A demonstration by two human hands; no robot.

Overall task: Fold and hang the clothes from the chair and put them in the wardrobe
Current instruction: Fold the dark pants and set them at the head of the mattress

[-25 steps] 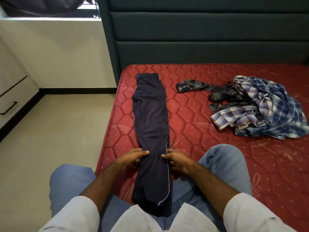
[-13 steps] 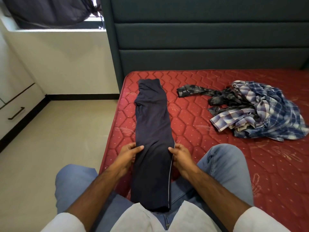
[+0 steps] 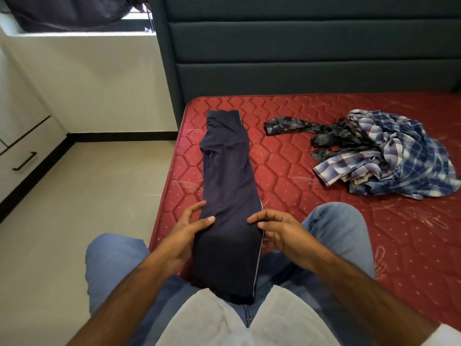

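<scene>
- The navy trousers (image 3: 228,186) lie folded lengthwise in one long narrow strip on the red mattress (image 3: 311,176), near its left edge; the near end hangs over the person's lap, and a thin pale stripe runs down the right side.
- The left hand (image 3: 185,229) touches the strip's left edge with relaxed, spread fingers, gripping nothing.
- The right hand (image 3: 275,229) rests at the right edge, fingers loosely bent; whether it pinches the cloth, I cannot tell.
- A heap of checked shirts (image 3: 396,158) with a dark patterned garment (image 3: 299,126) lies well apart to the right.
- A padded headboard (image 3: 299,46) stands behind.
- A drawer (image 3: 22,158) at far left is closed.
</scene>
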